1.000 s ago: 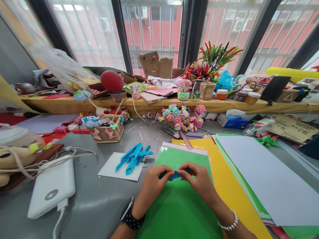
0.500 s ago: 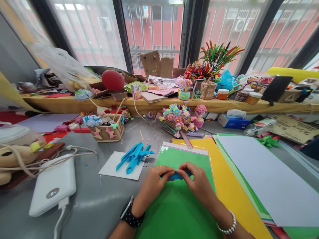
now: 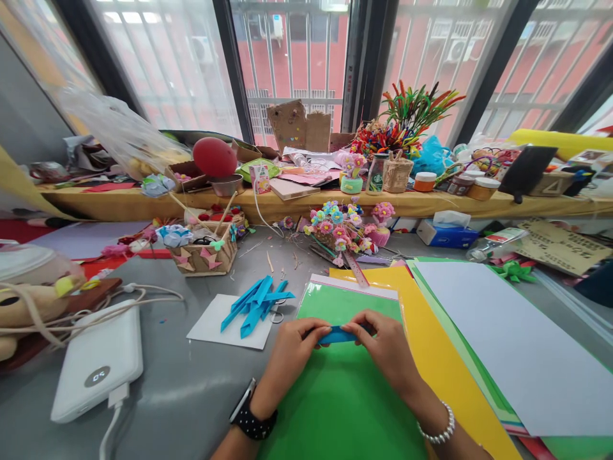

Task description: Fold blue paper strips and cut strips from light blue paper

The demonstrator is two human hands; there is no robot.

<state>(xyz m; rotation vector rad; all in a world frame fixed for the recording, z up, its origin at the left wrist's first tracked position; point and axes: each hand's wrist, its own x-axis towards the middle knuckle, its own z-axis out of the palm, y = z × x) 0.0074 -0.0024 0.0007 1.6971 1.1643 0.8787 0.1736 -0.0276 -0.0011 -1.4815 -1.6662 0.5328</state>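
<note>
Between my two hands a narrow folded strip of blue paper (image 3: 338, 335) is stretched level. My left hand (image 3: 301, 340) pinches its left end between thumb and finger. At the other end, my right hand (image 3: 380, 338) pinches it the same way; the fingertips cover both ends. Beneath the hands lies a green sheet of paper (image 3: 354, 396) in a clear sleeve. To the left, several folded blue paper strips (image 3: 257, 301) are piled on a white paper square (image 3: 211, 326).
A white power bank (image 3: 103, 358) with a cable lies at the left. Behind stand a decorated cardboard box (image 3: 205, 255) and a bunch of small flowers (image 3: 339, 223). Yellow paper (image 3: 445, 364) and a stack topped by a white sheet (image 3: 502, 338) lie at the right.
My hands have moved slightly apart along the blue paper strip, so more of its middle shows between the fingertips. The camera view has shifted slightly.
</note>
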